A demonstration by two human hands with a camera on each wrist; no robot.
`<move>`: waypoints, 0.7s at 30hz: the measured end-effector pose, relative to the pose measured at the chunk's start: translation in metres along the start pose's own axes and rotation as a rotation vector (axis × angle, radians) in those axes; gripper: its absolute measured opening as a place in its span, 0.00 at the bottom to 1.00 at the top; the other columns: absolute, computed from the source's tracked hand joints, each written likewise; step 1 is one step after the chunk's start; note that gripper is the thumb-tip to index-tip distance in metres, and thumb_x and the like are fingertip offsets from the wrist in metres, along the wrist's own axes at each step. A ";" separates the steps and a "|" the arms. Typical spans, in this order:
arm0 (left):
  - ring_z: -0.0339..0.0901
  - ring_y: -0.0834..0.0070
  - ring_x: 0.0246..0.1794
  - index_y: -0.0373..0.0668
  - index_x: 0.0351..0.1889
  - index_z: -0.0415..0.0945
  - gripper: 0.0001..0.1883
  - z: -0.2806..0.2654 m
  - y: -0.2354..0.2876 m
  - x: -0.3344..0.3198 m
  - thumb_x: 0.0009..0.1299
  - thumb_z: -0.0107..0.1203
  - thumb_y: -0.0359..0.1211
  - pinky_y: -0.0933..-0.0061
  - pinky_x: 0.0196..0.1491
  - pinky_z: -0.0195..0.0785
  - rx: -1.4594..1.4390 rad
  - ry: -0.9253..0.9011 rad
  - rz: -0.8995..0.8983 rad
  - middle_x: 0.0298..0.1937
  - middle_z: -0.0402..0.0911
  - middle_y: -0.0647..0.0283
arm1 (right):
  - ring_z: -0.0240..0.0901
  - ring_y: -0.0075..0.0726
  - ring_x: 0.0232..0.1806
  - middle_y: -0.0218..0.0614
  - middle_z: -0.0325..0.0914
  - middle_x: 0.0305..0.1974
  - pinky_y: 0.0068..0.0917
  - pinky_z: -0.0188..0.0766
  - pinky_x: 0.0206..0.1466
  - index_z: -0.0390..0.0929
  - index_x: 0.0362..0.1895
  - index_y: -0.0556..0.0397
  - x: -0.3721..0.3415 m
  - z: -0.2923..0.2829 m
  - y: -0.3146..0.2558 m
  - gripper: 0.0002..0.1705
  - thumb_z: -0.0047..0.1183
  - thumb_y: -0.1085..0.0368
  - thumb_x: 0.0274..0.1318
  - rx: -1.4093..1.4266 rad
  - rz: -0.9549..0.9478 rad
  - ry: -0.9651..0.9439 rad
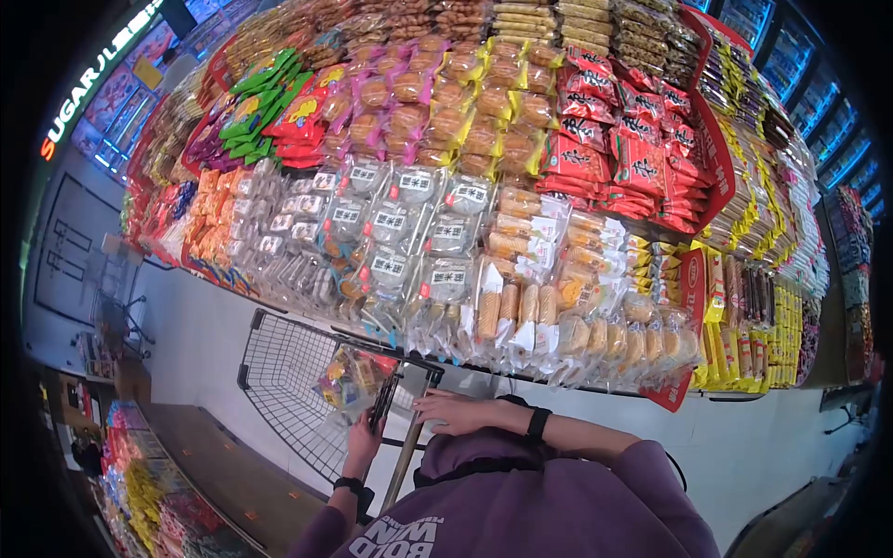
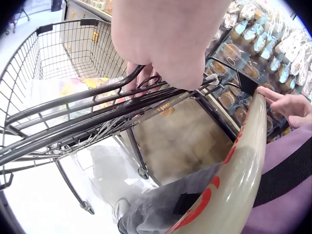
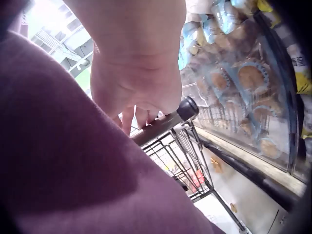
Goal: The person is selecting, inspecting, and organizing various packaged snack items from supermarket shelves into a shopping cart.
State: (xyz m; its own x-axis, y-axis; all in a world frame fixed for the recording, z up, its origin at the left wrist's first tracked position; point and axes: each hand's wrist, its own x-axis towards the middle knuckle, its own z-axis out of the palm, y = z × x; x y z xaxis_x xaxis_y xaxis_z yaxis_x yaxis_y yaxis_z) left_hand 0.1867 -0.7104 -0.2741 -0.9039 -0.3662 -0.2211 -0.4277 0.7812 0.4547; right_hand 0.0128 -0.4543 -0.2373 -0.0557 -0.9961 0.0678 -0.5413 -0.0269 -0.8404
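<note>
A black wire shopping cart [image 1: 288, 372] stands in front of the person, with colourful packaged goods [image 1: 352, 379] in its basket. The left hand [image 1: 363, 446] grips the black wire bars at the back of the basket; in the left wrist view its fingers [image 2: 144, 78] go round the bars, partly hidden behind the palm. On the end of the cart's pale push handle [image 2: 243, 161], which bears red lettering, rests the right hand [image 1: 451, 412], its fingers fairly straight. The right wrist view shows those fingers [image 3: 141, 117] reaching over the handle beside its black end cap [image 3: 187, 108].
Close ahead, a large tiered display [image 1: 409, 214] is heaped with wrapped snacks and pastries, its edge right by the cart. A low brown counter [image 1: 214, 465] lies at the left, with bagged goods [image 1: 149, 493] beside it. Lit coolers [image 1: 819, 102] line the far right.
</note>
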 end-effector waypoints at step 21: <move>0.82 0.46 0.44 0.40 0.57 0.71 0.26 -0.045 -0.045 0.035 0.72 0.57 0.50 0.50 0.46 0.77 0.081 -0.031 -0.011 0.48 0.84 0.49 | 0.80 0.54 0.36 0.51 0.81 0.34 0.44 0.74 0.44 0.54 0.76 0.46 0.065 -0.033 -0.031 0.32 0.44 0.58 0.73 0.155 0.347 -0.025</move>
State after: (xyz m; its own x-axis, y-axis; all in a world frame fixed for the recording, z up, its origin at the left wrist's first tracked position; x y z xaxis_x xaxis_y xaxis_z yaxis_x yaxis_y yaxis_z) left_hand 0.1735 -0.7811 -0.2631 -0.8981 -0.3601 -0.2524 -0.4343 0.8162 0.3810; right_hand -0.0020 -0.5155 -0.1888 -0.1917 -0.9500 -0.2466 -0.3603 0.3018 -0.8827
